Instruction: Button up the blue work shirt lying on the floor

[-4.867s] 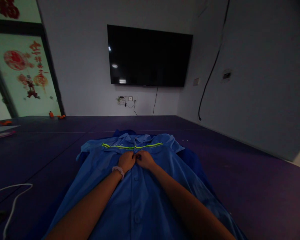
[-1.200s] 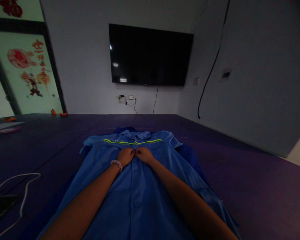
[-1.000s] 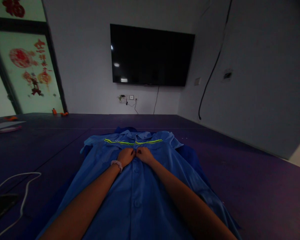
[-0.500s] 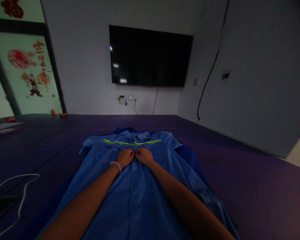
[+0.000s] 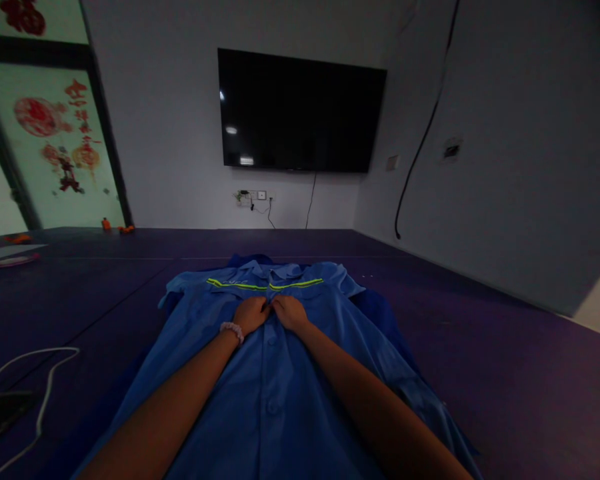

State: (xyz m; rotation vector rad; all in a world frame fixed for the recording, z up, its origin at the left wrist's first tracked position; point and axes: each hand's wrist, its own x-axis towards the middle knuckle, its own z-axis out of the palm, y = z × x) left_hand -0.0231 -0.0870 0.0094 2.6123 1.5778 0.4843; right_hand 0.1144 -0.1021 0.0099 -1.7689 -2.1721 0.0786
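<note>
A blue work shirt with yellow-green stripes across the chest lies spread out, collar away from me. My left hand, with a pale scrunchie at its wrist, pinches the front placket just below the stripes. My right hand grips the placket's other side, its fingertips close to those of the left. Whatever button is between the fingers is hidden. Lower on the placket a button shows. Darker blue cloth lies underneath the shirt.
The shirt rests on a purple mat floor. At the left are a white cable and a dark phone-like object. Small orange objects stand near the glass door. A television hangs on the far wall.
My fingers have shifted slightly at the placket, the right fingers looking a little straighter. Both hands stay in the same place, and the shirt lies as before.
</note>
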